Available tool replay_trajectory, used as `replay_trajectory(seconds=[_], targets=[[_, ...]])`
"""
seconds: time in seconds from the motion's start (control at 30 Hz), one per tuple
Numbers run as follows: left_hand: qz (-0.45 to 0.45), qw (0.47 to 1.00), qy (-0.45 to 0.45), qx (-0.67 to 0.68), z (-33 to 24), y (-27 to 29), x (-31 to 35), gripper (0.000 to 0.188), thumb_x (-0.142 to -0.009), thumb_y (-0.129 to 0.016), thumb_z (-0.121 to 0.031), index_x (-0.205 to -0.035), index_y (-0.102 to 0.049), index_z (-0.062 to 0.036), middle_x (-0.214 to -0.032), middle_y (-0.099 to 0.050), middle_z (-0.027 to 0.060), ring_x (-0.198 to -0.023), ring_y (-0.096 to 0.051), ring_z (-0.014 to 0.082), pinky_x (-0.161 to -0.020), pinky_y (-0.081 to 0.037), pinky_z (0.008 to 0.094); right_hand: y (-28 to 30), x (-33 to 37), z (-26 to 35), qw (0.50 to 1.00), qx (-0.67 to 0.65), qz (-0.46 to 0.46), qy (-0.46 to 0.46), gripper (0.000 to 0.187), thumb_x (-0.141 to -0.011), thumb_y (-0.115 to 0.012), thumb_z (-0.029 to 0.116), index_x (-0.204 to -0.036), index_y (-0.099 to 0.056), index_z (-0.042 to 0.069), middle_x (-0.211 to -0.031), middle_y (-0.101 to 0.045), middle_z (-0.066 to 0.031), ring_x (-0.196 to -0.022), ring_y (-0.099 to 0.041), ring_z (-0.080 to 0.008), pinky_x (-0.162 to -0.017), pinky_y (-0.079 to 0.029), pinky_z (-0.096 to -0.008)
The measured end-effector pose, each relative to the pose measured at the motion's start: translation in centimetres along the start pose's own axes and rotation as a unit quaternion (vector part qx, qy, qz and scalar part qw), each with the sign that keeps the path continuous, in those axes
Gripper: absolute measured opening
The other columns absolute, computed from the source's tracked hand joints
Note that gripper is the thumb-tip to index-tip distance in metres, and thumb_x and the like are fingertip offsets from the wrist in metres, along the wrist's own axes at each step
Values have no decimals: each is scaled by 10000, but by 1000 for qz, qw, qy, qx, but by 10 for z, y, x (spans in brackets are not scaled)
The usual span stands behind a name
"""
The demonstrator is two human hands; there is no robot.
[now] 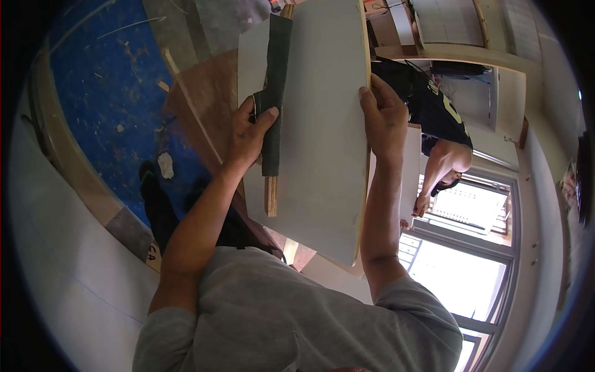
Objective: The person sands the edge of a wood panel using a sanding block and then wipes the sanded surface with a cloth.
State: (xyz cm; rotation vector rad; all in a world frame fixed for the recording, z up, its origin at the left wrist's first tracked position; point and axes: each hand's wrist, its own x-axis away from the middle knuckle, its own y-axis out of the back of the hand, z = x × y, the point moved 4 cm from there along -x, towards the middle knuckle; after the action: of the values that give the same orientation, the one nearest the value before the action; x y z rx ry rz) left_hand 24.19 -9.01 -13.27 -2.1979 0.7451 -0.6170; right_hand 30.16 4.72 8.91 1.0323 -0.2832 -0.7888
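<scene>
A pale white board (pixel 322 142) with a light wooden edge stretches out in front of me. On its left side lies a strip of dark green-black sandpaper (pixel 277 80), set along a narrow wooden stick (pixel 271 198) that pokes out at both ends. My left hand (pixel 248 133) is closed on the strip, thumb on top and fingers around its left side. Along the board's right edge, my right hand (pixel 385 121) grips it with the thumb on the upper face; its other fingertips are partly hidden.
A co-worker in a dark shirt (pixel 434 105) leans over at the right, close to a window (pixel 458 266). A brown board (pixel 204 93) is left of my board. Blue, debris-strewn floor covering (pixel 93 80) lies at the left, with a crumpled pale scrap (pixel 165 165).
</scene>
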Motion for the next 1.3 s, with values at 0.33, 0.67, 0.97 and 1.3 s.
replay_trajectory(seconds=[0.33,0.67,0.97,1.3], targets=[[23,999,-16,-34,-9,-6,12,185,-1000,-688,-143,-1126,-665,-11,-893,-666,14,-776,-624,77,-690,-527,278,-6,-6,-46,961,-263,62,-49,461,-1069,-572,259,-1392,-630,-65,-1201,-714,-101,-1092,-636,-114,-927,-498,-256],[192,836,-347,-378,-50,-99,116,428,-874,-780,-214,-1264,-704,-54,-882,-561,130,-769,-603,327,-702,-529,425,-38,-6,-50,926,-345,106,106,661,-1077,-521,331,-1610,-343,-18,-1583,-484,-124,-1336,-550,-212,-1118,-446,-335],[92,849,-334,-400,-102,-124,-29,226,-927,-739,-208,-1071,-715,-35,-902,-625,163,-819,-631,347,-738,-508,438,-40,-11,-54,947,-261,92,165,533,-1076,-490,170,-1566,-430,-31,-1500,-563,-145,-1338,-561,-229,-1130,-430,-352],[136,859,-299,-394,-80,-98,49,191,-919,-729,-181,-980,-693,-3,-857,-596,141,-791,-622,308,-740,-498,427,-23,6,-18,966,-245,79,-13,370,-1052,-473,141,-1336,-634,-34,-1364,-661,-227,-1245,-646,-356,-1075,-498,-410]])
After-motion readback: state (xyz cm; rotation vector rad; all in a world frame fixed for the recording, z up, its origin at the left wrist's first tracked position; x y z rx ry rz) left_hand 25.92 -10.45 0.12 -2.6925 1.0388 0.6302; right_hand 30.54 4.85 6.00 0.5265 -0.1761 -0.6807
